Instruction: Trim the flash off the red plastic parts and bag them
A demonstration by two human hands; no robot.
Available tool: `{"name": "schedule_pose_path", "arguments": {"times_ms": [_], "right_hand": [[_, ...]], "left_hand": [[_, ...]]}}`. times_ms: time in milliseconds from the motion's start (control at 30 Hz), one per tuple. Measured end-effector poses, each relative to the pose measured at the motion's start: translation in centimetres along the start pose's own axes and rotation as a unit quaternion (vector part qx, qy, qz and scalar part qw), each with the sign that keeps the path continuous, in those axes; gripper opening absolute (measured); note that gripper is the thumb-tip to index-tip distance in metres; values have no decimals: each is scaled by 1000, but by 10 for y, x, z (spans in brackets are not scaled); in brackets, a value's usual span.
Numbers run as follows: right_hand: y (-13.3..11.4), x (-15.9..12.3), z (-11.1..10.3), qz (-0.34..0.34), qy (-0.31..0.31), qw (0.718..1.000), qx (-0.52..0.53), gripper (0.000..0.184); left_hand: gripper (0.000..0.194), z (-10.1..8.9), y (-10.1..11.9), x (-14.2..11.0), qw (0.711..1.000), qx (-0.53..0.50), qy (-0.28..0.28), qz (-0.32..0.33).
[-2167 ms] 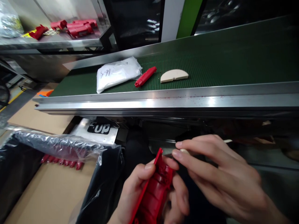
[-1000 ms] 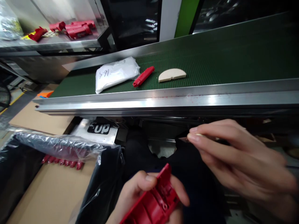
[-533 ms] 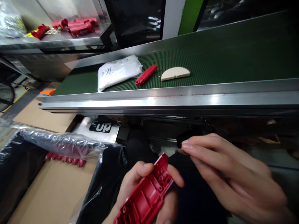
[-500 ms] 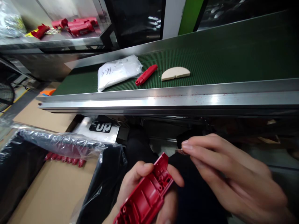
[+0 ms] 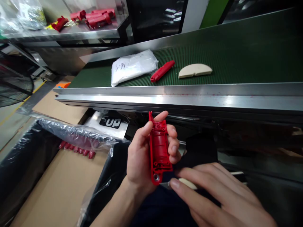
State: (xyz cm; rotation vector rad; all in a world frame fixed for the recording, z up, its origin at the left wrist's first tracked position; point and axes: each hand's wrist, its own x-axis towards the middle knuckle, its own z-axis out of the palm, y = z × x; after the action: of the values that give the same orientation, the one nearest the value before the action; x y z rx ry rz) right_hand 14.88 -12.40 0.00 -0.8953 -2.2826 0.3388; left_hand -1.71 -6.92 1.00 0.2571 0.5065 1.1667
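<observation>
My left hand (image 5: 139,151) is wrapped round a red plastic housing half (image 5: 160,146), its ribbed hollow side facing up. The part stands nearly upright in view, with a silvery ring in the round hole at its lower end. My right hand (image 5: 217,192) pinches a small knife (image 5: 165,185); a short metal blade sticks out past the thumb, and a cream-coloured piece like a handle shows between the fingers. The blade's tip is at the housing's lower end; whether it touches, I cannot tell.
On the green conveyor belt (image 5: 248,60) lie a white plastic packet (image 5: 133,66), a slim red part (image 5: 163,71) and a cream half-round piece (image 5: 195,70). A plastic-lined box (image 5: 63,186) at left holds a row of red parts (image 5: 78,149). More red parts (image 5: 99,18) sit on a metal shelf.
My left hand has moved up and turned the housing so its other end points down. My right hand has come down and left, bringing the blade to that end. The camera view has shifted slightly.
</observation>
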Motion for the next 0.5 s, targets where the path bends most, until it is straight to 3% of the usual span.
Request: {"name": "schedule_pose_path", "arguments": {"times_ms": [500], "right_hand": [[1,4,3,13,-21,1000,-13,32]], "left_hand": [[40,1,0,-2,999,-6,34,-5]]}}
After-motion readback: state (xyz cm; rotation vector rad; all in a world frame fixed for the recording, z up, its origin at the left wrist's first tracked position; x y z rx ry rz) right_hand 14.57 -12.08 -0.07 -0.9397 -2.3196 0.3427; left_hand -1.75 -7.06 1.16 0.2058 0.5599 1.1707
